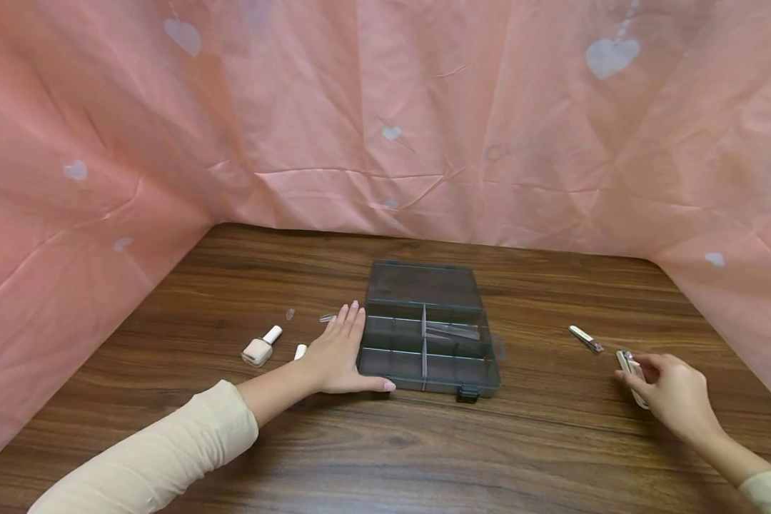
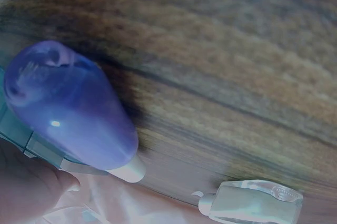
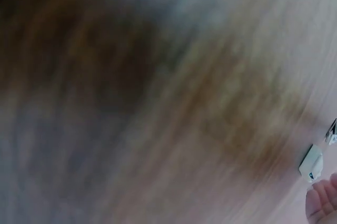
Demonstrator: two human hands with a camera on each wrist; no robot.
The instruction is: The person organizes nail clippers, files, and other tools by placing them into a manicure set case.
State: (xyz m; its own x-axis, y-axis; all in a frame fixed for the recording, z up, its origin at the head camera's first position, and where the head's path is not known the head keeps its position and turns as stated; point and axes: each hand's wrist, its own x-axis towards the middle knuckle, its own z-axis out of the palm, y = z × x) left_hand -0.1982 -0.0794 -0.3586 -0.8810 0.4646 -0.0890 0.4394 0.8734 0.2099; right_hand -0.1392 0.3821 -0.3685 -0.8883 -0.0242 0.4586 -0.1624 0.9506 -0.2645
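My left hand (image 1: 337,357) lies with its fingers straight and spread along the left side of a dark translucent divided box (image 1: 395,364), thumb at its front edge. The box's lid (image 1: 424,283) is folded back. Grey flat slim pieces (image 1: 452,332) lie in the back right compartment. Far to the right, my right hand (image 1: 674,396) pinches a white-and-silver nail clipper (image 1: 625,363) between thumb and fingers. A smaller nail clipper (image 1: 585,338) lies just left of it. The left wrist view shows a purple bottle (image 2: 73,108) with a white cap close by.
A pale nail polish bottle (image 1: 257,351) lies left of my left arm. Another white cap (image 1: 300,351) shows behind the wrist, its bottle hidden. Small clear pieces (image 1: 290,313) lie beyond. Pink cloth (image 1: 424,200) with hearts encloses the wooden table (image 1: 437,457).
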